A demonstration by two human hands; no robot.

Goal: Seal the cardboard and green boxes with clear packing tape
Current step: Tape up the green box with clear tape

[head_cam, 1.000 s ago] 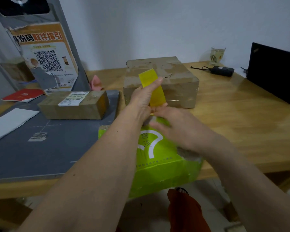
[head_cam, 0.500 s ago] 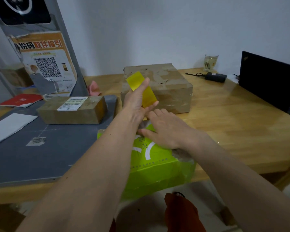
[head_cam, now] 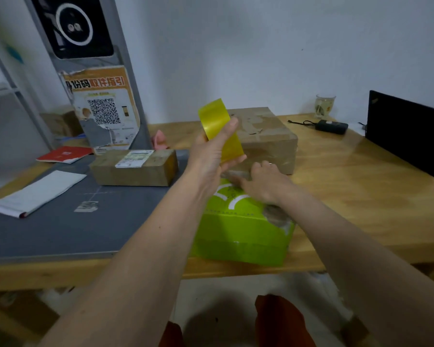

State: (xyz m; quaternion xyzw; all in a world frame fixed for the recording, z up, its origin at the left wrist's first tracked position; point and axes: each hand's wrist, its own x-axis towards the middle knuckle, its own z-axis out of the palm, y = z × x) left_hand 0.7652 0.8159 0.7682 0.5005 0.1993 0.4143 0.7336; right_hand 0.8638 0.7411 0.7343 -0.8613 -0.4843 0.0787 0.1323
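Observation:
A yellowish tape roll is held up above the green box by my left hand, thumb along its outer face. The green box sits at the front edge of the wooden table. My right hand lies on the far top edge of the green box, fingers bent down against it; whether it pinches the tape end I cannot tell. Just behind stands the large cardboard box, covered in tape. A smaller cardboard box with a white label lies to the left.
A grey mat covers the table's left part, with a white booklet and a red booklet on it. A poster stand rises behind. At back right are a black laptop, a glass and a black adapter.
My left hand has raised the tape roll higher above the green box. My right hand has slid forward to the box's far top edge. The view has shifted a little.

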